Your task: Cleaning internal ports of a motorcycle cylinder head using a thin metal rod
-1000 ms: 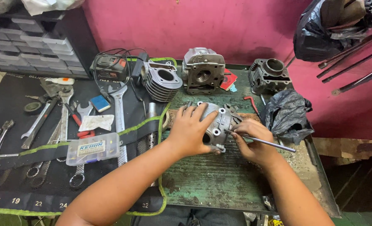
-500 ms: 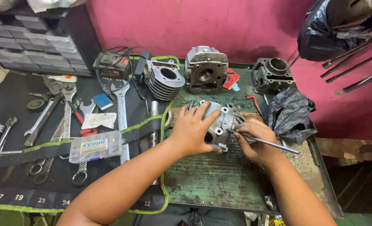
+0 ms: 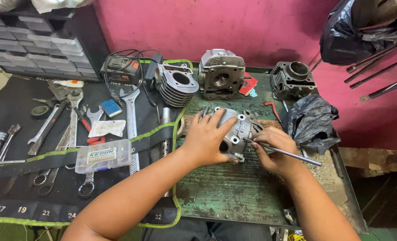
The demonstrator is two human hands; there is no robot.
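Observation:
A grey metal cylinder head [image 3: 239,128] lies on the worn green bench top [image 3: 247,192]. My left hand [image 3: 208,135] is spread flat over its left side and presses it down. My right hand [image 3: 272,149] sits just right of it and pinches a thin metal rod [image 3: 284,152]. The rod's tip touches the head's right face, and its other end points off to the right.
Behind stand a finned cylinder [image 3: 176,84], a second cylinder head [image 3: 221,73] and a cylinder block [image 3: 293,79]. A black plastic bag [image 3: 312,122] lies at the right. A black tool roll [image 3: 51,134] with wrenches, pliers and a clear plastic box [image 3: 103,155] covers the left.
The hands and the rod have hardly shifted on the cylinder head. The view has moved slightly.

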